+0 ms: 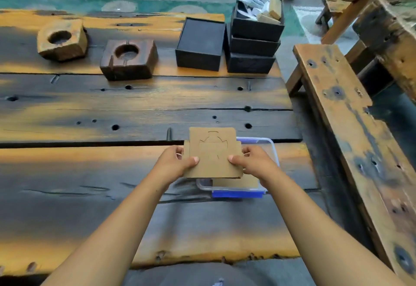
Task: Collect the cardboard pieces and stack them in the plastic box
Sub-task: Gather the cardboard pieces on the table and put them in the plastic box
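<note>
A flat brown cardboard piece (212, 154) with die-cut curved slits is held level above a clear plastic box (269, 148) with blue clips. My left hand (174, 163) grips its left edge, thumb on top. My right hand (252, 161) grips its right edge the same way. Inside the box, under the held piece, another cardboard piece (236, 182) lies flat. The held piece hides most of the box's inside.
On the wooden table (90, 173), far side: two wooden blocks with round hollows (62, 40) (128, 59), a black box (200, 44), and stacked black boxes (254, 44) topped with paper and cardboard scraps. A wooden bench (351, 132) runs along the right.
</note>
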